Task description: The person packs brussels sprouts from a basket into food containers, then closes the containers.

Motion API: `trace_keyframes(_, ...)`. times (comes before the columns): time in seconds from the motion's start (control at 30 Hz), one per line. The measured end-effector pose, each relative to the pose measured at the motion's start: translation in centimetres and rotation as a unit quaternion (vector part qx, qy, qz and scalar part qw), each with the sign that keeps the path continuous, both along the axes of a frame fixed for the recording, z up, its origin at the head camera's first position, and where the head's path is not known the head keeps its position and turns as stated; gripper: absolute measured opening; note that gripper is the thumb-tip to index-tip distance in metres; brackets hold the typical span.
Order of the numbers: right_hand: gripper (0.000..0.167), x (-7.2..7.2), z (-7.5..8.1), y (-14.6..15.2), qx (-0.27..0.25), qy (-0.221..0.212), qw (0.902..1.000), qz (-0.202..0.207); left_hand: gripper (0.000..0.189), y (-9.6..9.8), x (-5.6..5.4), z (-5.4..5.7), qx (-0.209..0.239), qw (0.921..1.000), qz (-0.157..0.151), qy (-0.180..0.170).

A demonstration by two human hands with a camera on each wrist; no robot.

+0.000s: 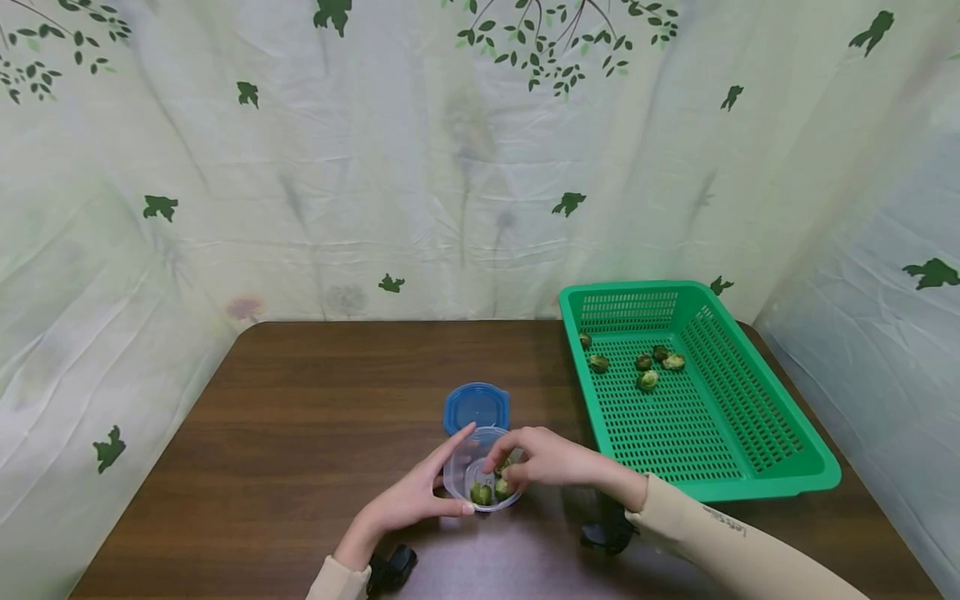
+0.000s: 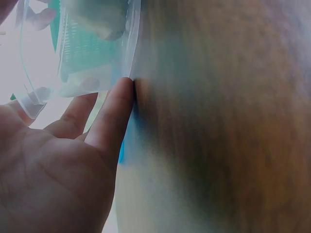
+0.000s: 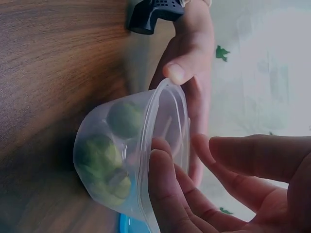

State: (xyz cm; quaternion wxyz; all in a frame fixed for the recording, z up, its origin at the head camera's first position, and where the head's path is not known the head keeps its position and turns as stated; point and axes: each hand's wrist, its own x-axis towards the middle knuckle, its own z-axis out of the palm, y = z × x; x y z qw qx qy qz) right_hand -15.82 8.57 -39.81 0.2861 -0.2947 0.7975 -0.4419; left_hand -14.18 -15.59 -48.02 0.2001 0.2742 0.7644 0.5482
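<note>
A clear plastic container (image 1: 459, 477) stands on the table with Brussels sprouts (image 1: 481, 493) at its bottom; through its wall in the right wrist view, a sprout (image 3: 99, 155) shows large. My left hand (image 1: 408, 493) grips the container from the left, thumb at the near rim and fingers along the far side. In the left wrist view the fingers of this hand (image 2: 63, 145) touch the clear wall. My right hand (image 1: 551, 457) is over the container's mouth, fingertips reaching inside the rim. In the right wrist view its thumb (image 3: 257, 150) stands apart from the fingers, with nothing visible between them.
A blue lid (image 1: 477, 407) lies just behind the container. To the right stands a green perforated basket (image 1: 780, 417) with several Brussels sprouts (image 1: 647, 380) toward its far left part. The brown table (image 1: 300, 417) ends at a patterned curtain (image 1: 420, 167).
</note>
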Motion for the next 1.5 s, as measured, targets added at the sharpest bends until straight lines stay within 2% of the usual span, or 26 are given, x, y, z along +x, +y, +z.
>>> trace_keyframes(0.13,0.019,-0.3,0.3,0.3,-0.003,-0.003,1.0000,-0.004,0.094,0.0,0.0,0.0,-0.001,1.0000,-0.002,-0.003)
trace_keyframes(0.3,0.019,-0.8,1.2,1.4,-0.033,-0.006,0.9994,-0.013,0.094,0.0,0.0,0.0,0.004,0.9999,-0.001,-0.009)
trace_keyframes(0.5,0.020,-1.2,2.2,2.9,-0.072,-0.009,0.9968,-0.035,0.095,0.0,-0.1,-0.1,0.014,0.9999,-0.005,0.004)
trace_keyframes(0.7,0.021,-1.9,2.6,4.6,-0.093,-0.009,0.9939,-0.059,0.095,0.0,-0.1,-0.1,0.010,0.9999,-0.003,0.006)
trace_keyframes(0.97,0.020,-2.6,3.2,6.6,-0.100,-0.006,0.9902,-0.097,0.096,0.1,0.0,0.0,0.013,0.9999,-0.003,0.003)
trace_keyframes(1.5,0.025,-3.7,3.2,10.0,-0.109,-0.020,0.9816,-0.156,0.096,0.0,0.0,-0.1,0.007,1.0000,-0.001,0.002)
